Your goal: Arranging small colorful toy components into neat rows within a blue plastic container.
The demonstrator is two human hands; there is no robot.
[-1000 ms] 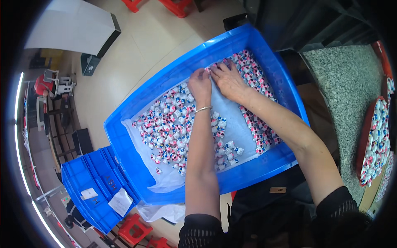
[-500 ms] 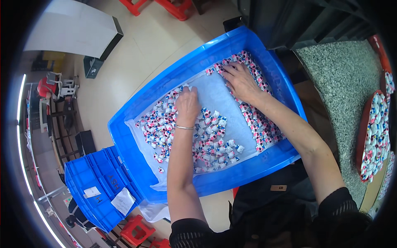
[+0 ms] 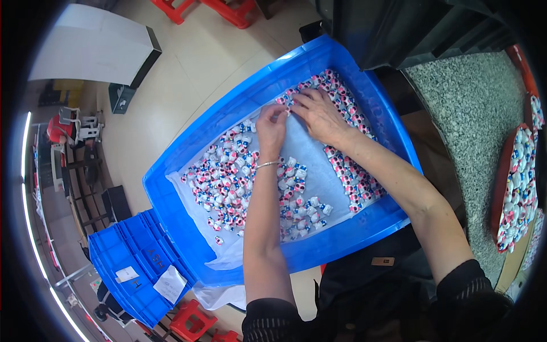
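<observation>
A blue plastic bin [image 3: 199, 128] lined with a white sheet [image 3: 310, 165] holds many small white, pink and blue toy figurines. At the left they lie in a loose heap [image 3: 225, 171]; along the right and far side they stand packed in rows [image 3: 350, 176]. My left hand [image 3: 270, 134], with a bracelet at the wrist, has thumb and finger pinched on a small figurine [image 3: 289, 110] at the end of the far row. Beside it, my right hand [image 3: 320, 118] rests over the packed rows, its fingers stretched and somewhat apart, with nothing visible in them.
A speckled stone counter [image 3: 456, 114] is at the right, with a red tray [image 3: 500, 194] full of figurines on it. Stacked blue crates [image 3: 128, 268] stand at the lower left. A dark ribbed container [image 3: 410, 34] and red stools [image 3: 191, 319] are around.
My left hand has moved from the loose heap to the far right, up to my right hand, with a figurine in its fingers. My right hand has shifted slightly left.
</observation>
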